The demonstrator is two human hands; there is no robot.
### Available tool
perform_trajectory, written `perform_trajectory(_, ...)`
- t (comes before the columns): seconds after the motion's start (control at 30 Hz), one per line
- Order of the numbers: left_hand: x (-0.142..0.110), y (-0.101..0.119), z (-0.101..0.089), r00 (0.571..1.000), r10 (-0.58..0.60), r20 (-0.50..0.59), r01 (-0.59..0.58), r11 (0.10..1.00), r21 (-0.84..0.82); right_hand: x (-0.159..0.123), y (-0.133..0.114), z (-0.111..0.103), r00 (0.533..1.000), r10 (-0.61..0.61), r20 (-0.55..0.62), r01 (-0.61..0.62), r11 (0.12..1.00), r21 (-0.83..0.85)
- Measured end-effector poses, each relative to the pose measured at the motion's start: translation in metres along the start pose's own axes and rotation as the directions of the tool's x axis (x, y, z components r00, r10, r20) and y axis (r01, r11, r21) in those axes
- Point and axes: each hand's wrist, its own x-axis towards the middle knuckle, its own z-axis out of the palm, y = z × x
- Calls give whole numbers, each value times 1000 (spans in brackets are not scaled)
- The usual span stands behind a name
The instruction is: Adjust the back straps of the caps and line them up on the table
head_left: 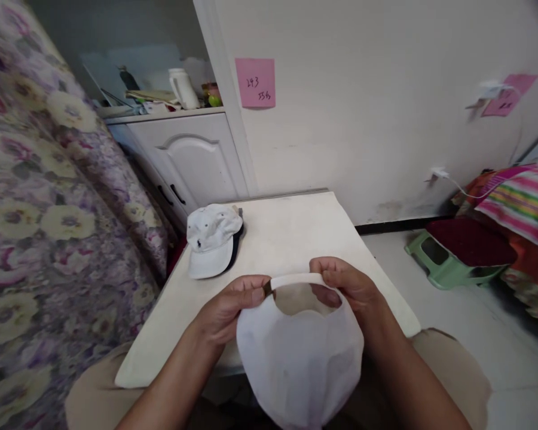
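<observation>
A white baseball cap [300,358] hangs between my hands over the near edge of the table, its back opening and strap turned up toward the far side. My left hand [233,304] pinches the strap's left end, next to a small dark metal buckle [268,289]. On the other side, my right hand [345,283] grips the strap's right end, thumb on top and some fingers showing through the opening. Farther left on the table lie stacked caps, a white cap [211,239] with a small dark logo on top and a dark cap [238,242] partly hidden beneath it.
The caps lie on a cream-covered table [291,230] against the wall. A flowered curtain [58,239] hangs close on the left. Behind stands a white cabinet [192,155] with a white jug [183,88]. A green stool [461,257] stands at right beside striped fabric [524,203].
</observation>
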Motion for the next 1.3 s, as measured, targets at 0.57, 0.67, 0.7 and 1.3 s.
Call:
perform_trajectory(0.57,33,-2,-7,983,178,36,-162,949,-270,16,2,2,981,-32,-189,73,974,214)
perform_trajectory(0.67,39,-9,-11,985,172,1,-162,933,-320,18,3,-3,960,-42,-278,113,962,247)
perform_trajectory(0.7,43,-12,-15,986,165,-10,-159,930,-333,19,3,-6,947,-31,-320,115,961,250)
perform_trajectory(1.3,81,-34,-74,993,109,-56,-122,865,-486,36,30,-74,819,47,-572,79,978,195)
